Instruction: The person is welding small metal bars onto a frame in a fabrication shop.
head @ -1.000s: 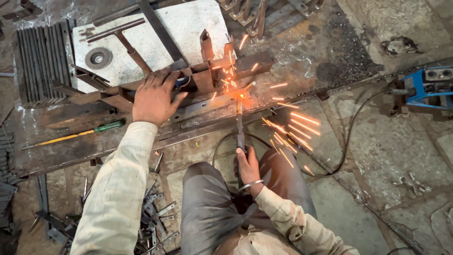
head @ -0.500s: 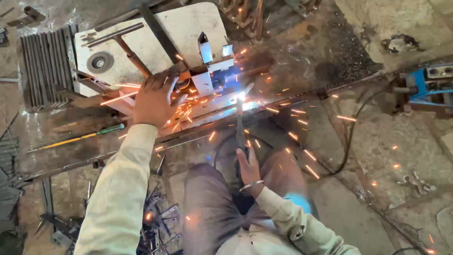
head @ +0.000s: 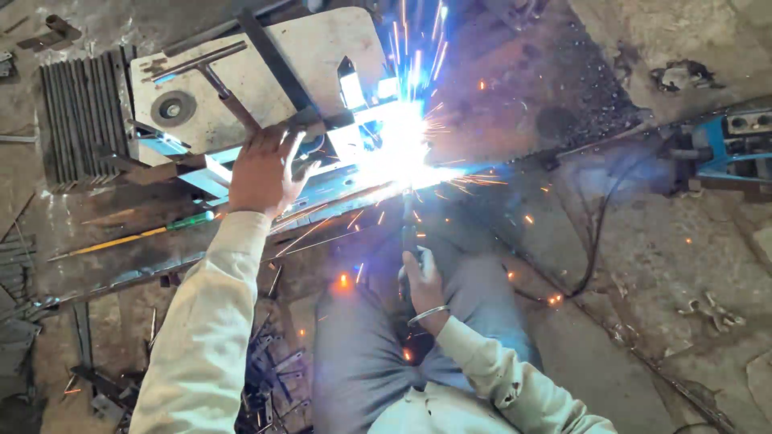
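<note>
Bright welding arc (head: 394, 149) at frame centre on metal bar (head: 322, 197), right hand (head: 424, 281) below it wrapped tight around welding rod holder (head: 408, 233), left hand (head: 261, 173) fingers spread pressing flat on bar, pale metal plate (head: 273, 72) upper left, screwdriver (head: 133, 235) left, blue welding machine (head: 736, 145) far right

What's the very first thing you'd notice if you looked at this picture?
The blazing white-blue welding flash on the grey metal workpiece at top centre, throwing orange sparks down towards the person's lap. Just left of it, the left hand presses flat on the metal, while the right hand below grips the dark welding holder pointed up into the glare. A blue welding machine sits at the far right edge.
</note>
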